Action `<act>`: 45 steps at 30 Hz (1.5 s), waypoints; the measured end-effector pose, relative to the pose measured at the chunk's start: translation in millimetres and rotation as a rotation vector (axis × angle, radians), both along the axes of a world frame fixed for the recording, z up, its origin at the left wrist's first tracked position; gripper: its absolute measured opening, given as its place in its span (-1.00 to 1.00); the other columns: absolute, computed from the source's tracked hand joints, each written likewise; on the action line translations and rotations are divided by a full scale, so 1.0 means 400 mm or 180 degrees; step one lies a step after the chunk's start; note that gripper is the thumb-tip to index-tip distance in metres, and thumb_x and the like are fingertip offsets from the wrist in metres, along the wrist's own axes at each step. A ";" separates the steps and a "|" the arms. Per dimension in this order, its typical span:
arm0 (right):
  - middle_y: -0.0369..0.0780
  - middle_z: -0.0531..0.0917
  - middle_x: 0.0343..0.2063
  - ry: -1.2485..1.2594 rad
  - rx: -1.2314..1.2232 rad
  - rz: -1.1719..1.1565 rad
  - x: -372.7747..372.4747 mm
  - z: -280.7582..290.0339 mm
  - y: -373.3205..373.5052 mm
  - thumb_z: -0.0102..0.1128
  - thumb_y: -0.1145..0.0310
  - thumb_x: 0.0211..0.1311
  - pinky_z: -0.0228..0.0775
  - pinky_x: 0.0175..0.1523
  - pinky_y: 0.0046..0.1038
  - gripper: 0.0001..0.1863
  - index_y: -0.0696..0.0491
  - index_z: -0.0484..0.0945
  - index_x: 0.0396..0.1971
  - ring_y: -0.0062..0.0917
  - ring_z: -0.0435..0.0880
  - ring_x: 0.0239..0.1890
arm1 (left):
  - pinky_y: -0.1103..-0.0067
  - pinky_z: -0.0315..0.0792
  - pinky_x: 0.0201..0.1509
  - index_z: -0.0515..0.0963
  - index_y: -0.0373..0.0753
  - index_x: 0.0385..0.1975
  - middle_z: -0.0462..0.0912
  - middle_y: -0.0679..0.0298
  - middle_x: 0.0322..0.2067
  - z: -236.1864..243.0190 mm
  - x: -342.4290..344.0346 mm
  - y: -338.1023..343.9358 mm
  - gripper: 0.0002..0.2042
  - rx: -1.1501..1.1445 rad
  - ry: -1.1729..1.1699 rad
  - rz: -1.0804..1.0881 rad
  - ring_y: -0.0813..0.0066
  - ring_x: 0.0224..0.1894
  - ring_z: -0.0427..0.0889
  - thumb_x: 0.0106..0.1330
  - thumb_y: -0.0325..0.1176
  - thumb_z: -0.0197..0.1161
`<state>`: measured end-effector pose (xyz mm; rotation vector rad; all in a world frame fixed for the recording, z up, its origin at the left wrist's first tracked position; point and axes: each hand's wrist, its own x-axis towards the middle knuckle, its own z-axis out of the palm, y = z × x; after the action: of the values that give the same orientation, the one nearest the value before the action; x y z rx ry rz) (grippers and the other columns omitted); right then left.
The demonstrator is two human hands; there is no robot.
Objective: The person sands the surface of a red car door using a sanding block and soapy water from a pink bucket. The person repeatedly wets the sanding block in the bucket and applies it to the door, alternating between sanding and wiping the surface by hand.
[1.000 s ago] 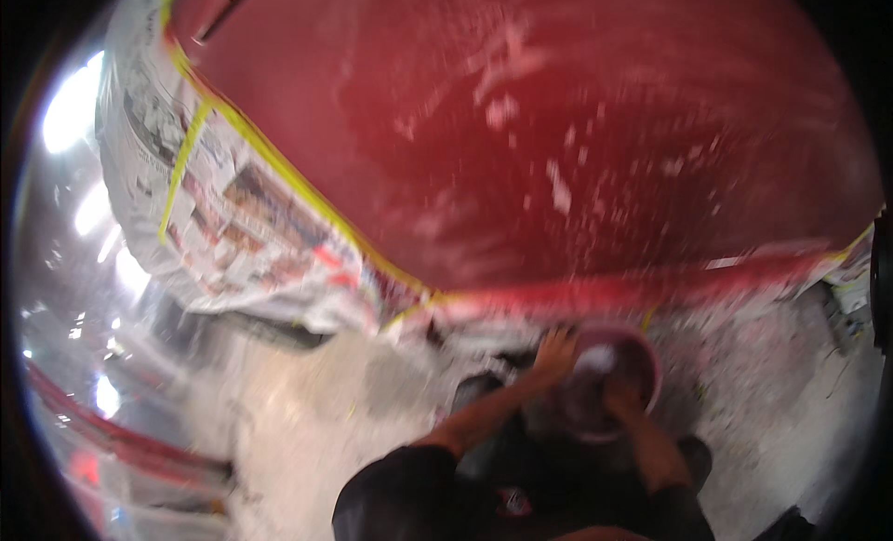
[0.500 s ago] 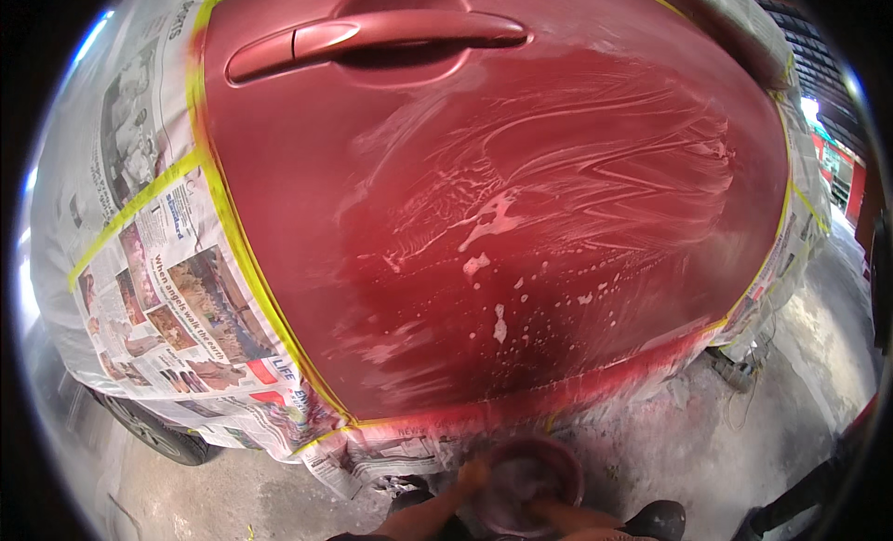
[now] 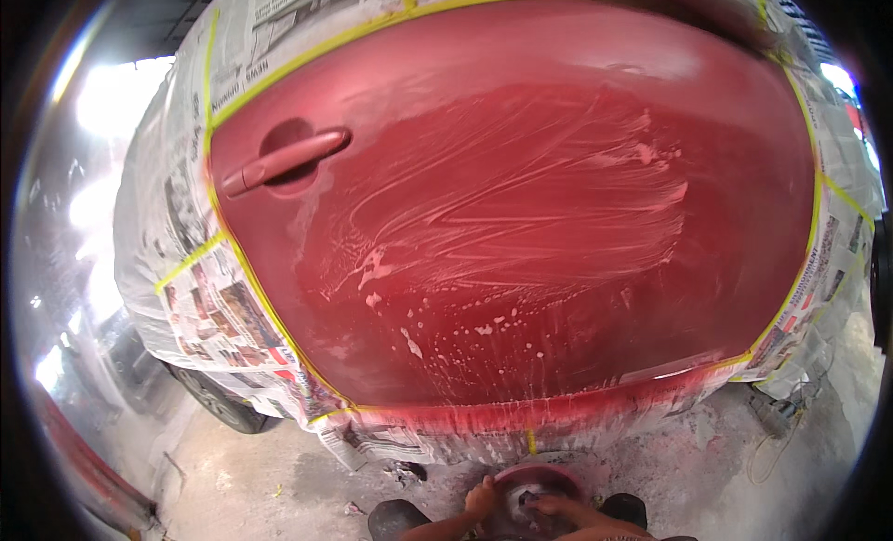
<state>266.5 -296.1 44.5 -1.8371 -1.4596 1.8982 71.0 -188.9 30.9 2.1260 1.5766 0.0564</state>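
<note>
A red basin (image 3: pixel 579 493) with cloudy liquid in it stands on the floor at the bottom of the head view. My left hand (image 3: pixel 481 496) is closed round its left rim. Over the inside of the basin, my right hand (image 3: pixel 547 506) has its fingers together on a small dark piece (image 3: pixel 527 496), too small to name. Beyond both hands rises a red car door (image 3: pixel 521 234), smeared with pale wet streaks and dotted with foam. Its handle (image 3: pixel 288 160) is at the upper left.
Newspaper sheets (image 3: pixel 223 304) and yellow masking tape (image 3: pixel 244 262) surround the door panel. A wheel (image 3: pixel 219 401) shows at the lower left. On the floor to the right lies a small dark metal object (image 3: pixel 777 413) with a thin cord. My knees flank the basin.
The view has pulled back and turned, so the whole door outline shows. My right hand, earlier down in the basin's liquid, now shows a dark piece at its fingers. My left hand stays at the rim.
</note>
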 end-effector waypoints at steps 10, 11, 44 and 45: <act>-0.01 0.61 -0.04 0.0387 0.2480 -0.1586 0.063 0.071 -0.062 0.24 0.13 0.15 0.41 0.11 -0.33 -0.42 0.15 0.43 0.12 -0.22 0.59 0.04 | 0.04 0.47 -0.10 0.30 -0.38 0.08 0.64 -0.19 -0.26 -0.008 0.015 -0.008 -0.35 0.0056 0.0246 0.0035 -0.22 -0.17 0.63 0.32 0.17 -0.01; -0.01 0.59 0.00 0.0426 0.2932 -0.1441 0.079 0.204 -0.073 0.28 0.24 0.16 0.40 0.12 -0.40 -0.42 0.22 0.41 0.13 -0.33 0.58 0.08 | 0.04 0.47 -0.10 0.30 -0.38 0.08 0.64 -0.19 -0.26 -0.019 -0.019 -0.007 -0.35 0.0044 0.0238 0.0106 -0.22 -0.17 0.63 0.32 0.17 -0.01; -0.19 0.56 0.12 -0.3951 0.7132 -0.2966 0.728 1.617 0.139 -0.05 0.44 0.39 0.18 0.35 -0.39 -0.66 0.01 0.56 0.09 -0.37 0.42 0.27 | 0.18 0.49 -0.60 0.41 -0.34 -0.38 0.58 -0.02 -0.62 -0.165 0.036 0.106 -0.87 0.2249 -0.1361 -0.1098 0.00 -0.64 0.60 0.17 -0.42 0.01; -0.19 0.56 0.12 -0.4111 0.7068 -0.3032 0.733 1.604 0.113 -0.05 0.44 0.39 0.18 0.35 -0.39 -0.66 0.01 0.56 0.09 -0.37 0.42 0.27 | 0.18 0.49 -0.60 0.41 -0.34 -0.38 0.58 -0.02 -0.62 -0.149 0.060 0.104 -0.87 0.2225 -0.1398 -0.1231 0.00 -0.64 0.60 0.17 -0.42 0.01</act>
<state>559.7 -250.8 686.0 -1.2816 -1.0134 -1.3623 95.2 -147.3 -28.9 2.6426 0.9382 0.9940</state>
